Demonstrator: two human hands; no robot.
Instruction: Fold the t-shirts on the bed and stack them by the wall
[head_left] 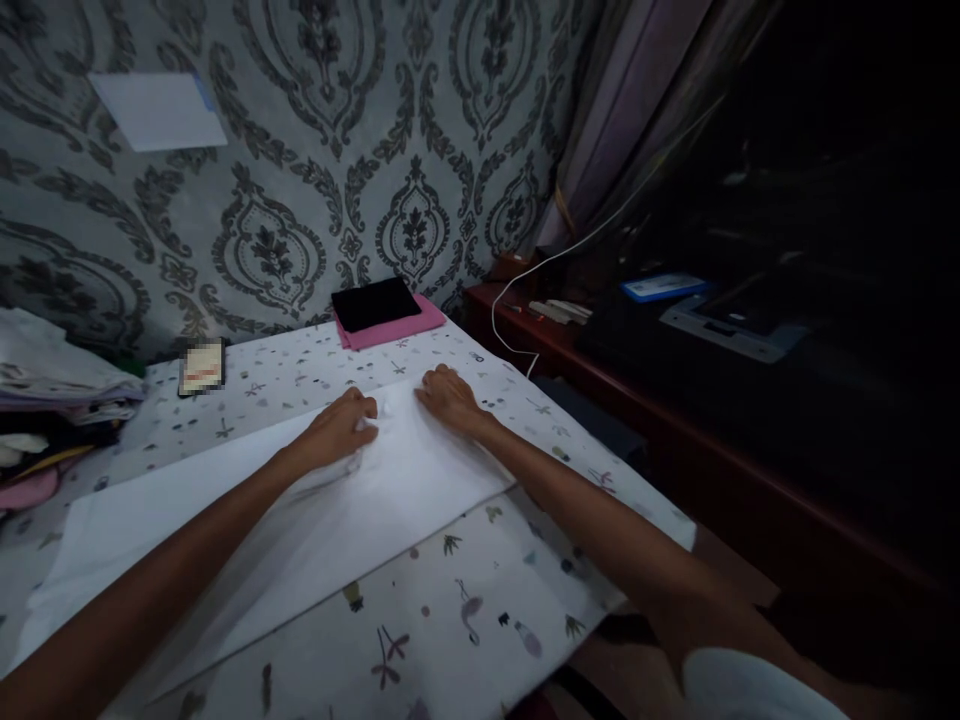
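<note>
White cloth (420, 480) lies across the printed cover (450, 625), its near-left part hidden behind the left forearm (172, 555), with the left hand (345, 425) pinching a fold and the right hand (450, 400) curled at the far corner, fingertips concealed, grip indeterminable.

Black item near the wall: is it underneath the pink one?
No, the black item lies on top of the pink one, which shows along its front and right edges.
</note>
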